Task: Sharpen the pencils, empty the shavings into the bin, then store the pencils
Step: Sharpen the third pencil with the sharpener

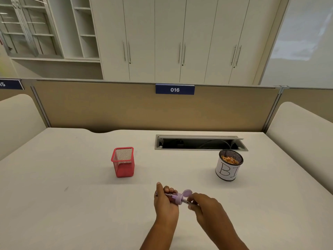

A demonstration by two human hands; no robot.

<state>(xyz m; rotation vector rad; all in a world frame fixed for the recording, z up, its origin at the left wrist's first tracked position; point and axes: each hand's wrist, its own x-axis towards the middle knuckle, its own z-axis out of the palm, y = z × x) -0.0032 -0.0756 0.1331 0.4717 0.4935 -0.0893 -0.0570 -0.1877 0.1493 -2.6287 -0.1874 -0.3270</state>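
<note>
While the left hand (165,205) grips it, the lilac sharpener (177,197) looks cylindrical.

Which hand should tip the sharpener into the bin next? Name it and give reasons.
Left, probably. The left hand grips the purple sharpener, while the right hand pinches the pencil in it. The bin stands far right, so it must reach across.

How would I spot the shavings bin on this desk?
Find the open cable hatch set into the white desk. In front of its right end stands the bin. Unlike the square red mesh holder, it is round, black-rimmed, paper-wrapped, and holds orange shavings.
</note>
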